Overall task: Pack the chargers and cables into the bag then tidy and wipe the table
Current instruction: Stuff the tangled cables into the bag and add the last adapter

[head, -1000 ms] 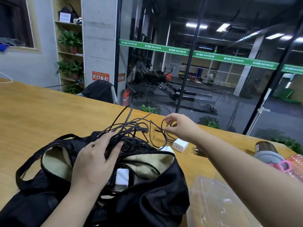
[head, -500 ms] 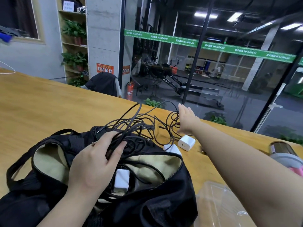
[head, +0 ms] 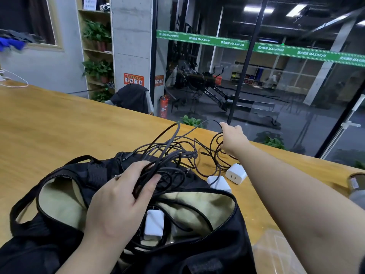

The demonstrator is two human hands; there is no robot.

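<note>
head view: the left hand (head: pixel 116 202) is gripping a limp, tangle-prone cable bundle (head: pixel 167 155) over the open bag (head: pixel 197 252), fingers curled around it; the right hand (head: pixel 233 139) is reaching past it, fingers spread on a loop; best gathered by the coils; beyond, "maximum" is repeating on a green strip (head: pixel 256 47)

Gym-side office: glass wall (head: pixel 256 86), exercise machines (head: pixel 207 84), plant shelves (head: pixel 96 56).

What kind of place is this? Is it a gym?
Probably a gym's lounge or office area. Beyond the glass wall stands an exercise machine, a green MAXIMUM banner crosses the glass, and a long wooden table sits in front.
</note>
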